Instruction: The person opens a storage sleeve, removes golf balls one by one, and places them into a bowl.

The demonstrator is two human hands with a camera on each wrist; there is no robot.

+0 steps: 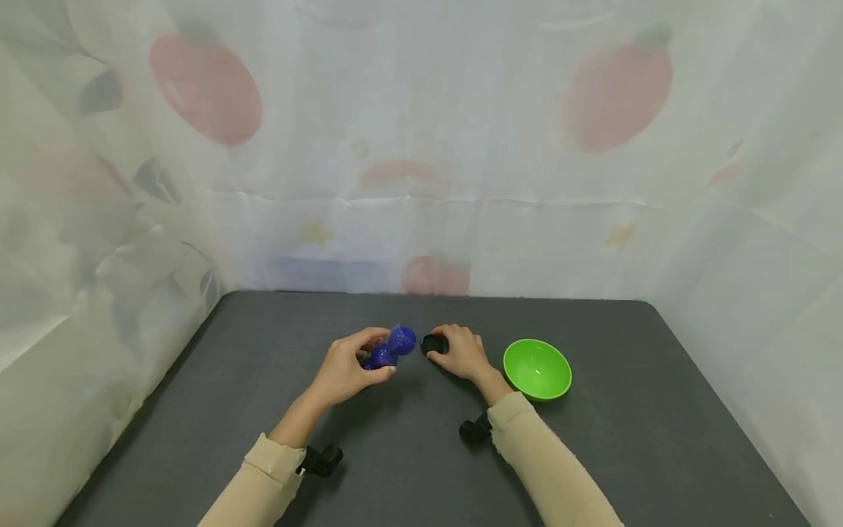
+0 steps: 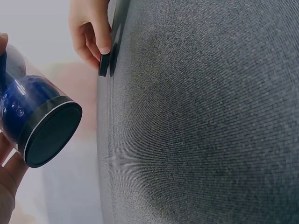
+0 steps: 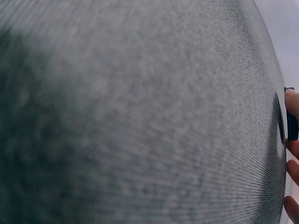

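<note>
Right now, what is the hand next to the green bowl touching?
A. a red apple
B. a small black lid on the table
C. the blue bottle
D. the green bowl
B. The right hand has its fingers on the small black lid lying on the table, while the left hand holds the blue bottle and the green bowl sits apart, untouched.

Green bowl (image 1: 536, 368) on dark grey table (image 1: 658, 410); fruit-print, seemingly fabric, backdrop (image 1: 421, 146).

Blue bottle (image 1: 390, 348) tilted, uncapped; black cap (image 1: 432, 343) on table.
</note>
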